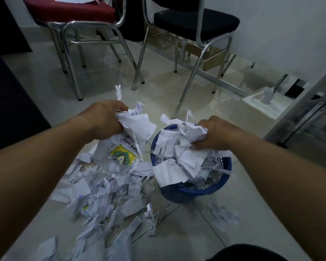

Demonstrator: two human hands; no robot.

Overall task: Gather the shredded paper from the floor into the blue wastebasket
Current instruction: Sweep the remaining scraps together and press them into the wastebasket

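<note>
The left hand [104, 119], at centre left of the frame, clutches a bunch of torn paper [134, 129] held above the floor pile. The right hand [215, 132], centre right, grips a second wad [188, 134] over the blue wastebasket [222, 178], already heaped with scraps. Shredded paper [105, 194] litters the tiles at lower left. Red chair [70, 8] and black chair [196, 19] stand in the upper frame.
</note>
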